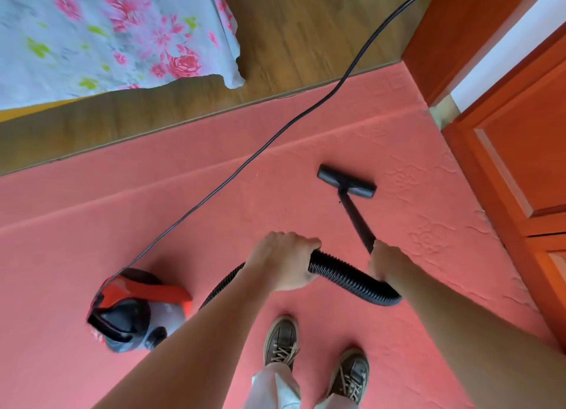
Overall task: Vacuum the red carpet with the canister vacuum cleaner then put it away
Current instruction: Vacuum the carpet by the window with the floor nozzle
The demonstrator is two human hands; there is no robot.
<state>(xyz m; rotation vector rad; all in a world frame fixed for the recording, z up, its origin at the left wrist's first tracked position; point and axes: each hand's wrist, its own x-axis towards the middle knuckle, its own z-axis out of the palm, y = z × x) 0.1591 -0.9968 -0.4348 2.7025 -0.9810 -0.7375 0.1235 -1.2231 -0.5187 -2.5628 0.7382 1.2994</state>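
The red carpet covers most of the floor under me. A red, grey and black canister vacuum sits on it at the lower left. Its ribbed black hose loops between my hands. My left hand is closed around the hose. My right hand grips the lower end of the black wand. The wand runs forward to the black floor nozzle, which rests flat on the carpet.
A black power cord trails from the canister across the carpet to the top right. An orange wooden door and frame stand at the right. A bed with a floral sheet is at the top left, over wood flooring. My shoes are below.
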